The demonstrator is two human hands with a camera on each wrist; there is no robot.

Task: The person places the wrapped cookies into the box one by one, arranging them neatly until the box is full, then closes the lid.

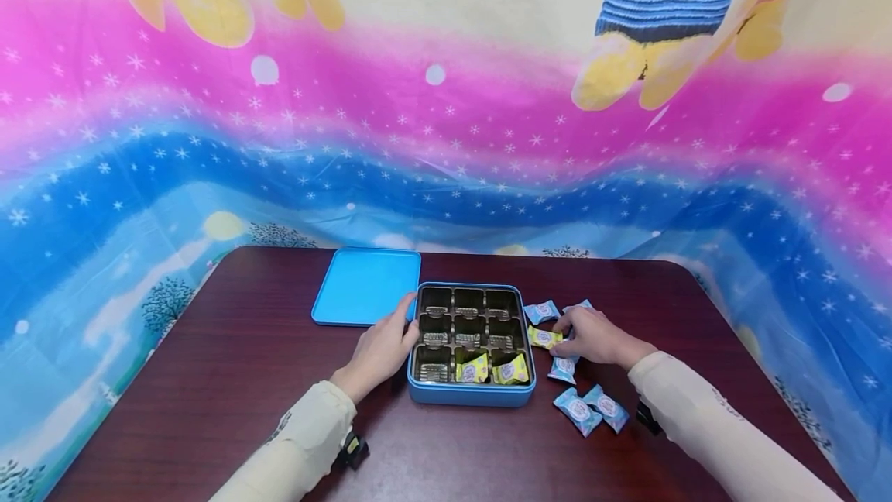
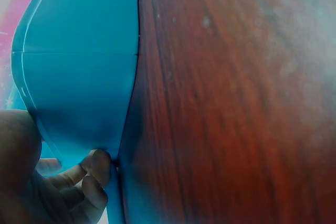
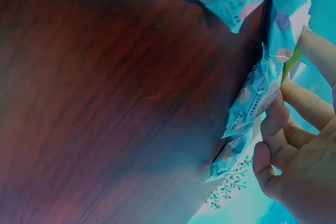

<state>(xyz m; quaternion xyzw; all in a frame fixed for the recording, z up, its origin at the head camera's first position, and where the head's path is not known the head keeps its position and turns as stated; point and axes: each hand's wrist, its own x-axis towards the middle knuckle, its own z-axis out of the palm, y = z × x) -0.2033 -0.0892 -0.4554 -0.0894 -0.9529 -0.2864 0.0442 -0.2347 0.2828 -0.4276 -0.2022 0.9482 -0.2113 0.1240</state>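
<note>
A blue tin box (image 1: pixel 470 396) stands uncovered on the table, with a dark divided tray inside. Yellow wrapped candies (image 1: pixel 474 369) lie in the front middle and front right compartments. On the box's left side, my left hand (image 1: pixel 376 351) grips the wall, its thumb at the rim; the left wrist view shows curled fingers (image 2: pixel 97 167) against the blue wall. Right of the box, my right hand (image 1: pixel 595 335) pinches the end of another yellow wrapped candy (image 1: pixel 543 337). Blue wrapped candies (image 1: pixel 563 369) lie around that hand, one partly hidden behind it.
The blue lid (image 1: pixel 369 285) lies behind and left of the box. Two blue candies (image 1: pixel 578 411) overlap nearer the front right. The dark wood table (image 1: pixel 230 378) meets a printed cloth (image 1: pixel 446 200) at its back and sides.
</note>
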